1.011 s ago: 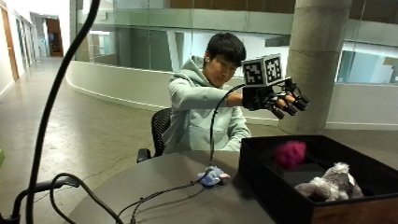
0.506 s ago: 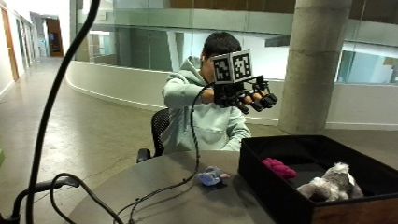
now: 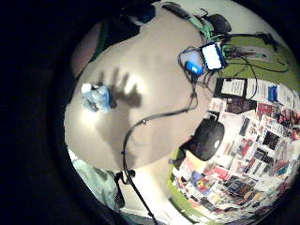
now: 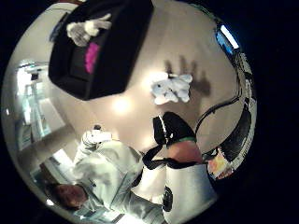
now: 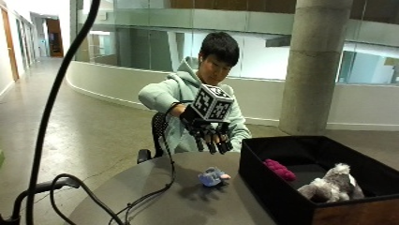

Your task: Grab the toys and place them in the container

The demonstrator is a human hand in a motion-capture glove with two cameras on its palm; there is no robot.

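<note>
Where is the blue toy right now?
In the outside view, the blue toy lies on the table, just outside the black container, below the gloved right hand.

Three toys show: one blue toy [image 5: 212, 177] on the table, two (pink [image 5: 279, 169], grey [image 5: 331, 184]) in one black container [image 5: 268, 187].

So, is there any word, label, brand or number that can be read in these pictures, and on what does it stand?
None can be read.
Papers and cards beside the table: printed, but too small and blurred to read.
Lit screen on the table: nothing legible.
</note>
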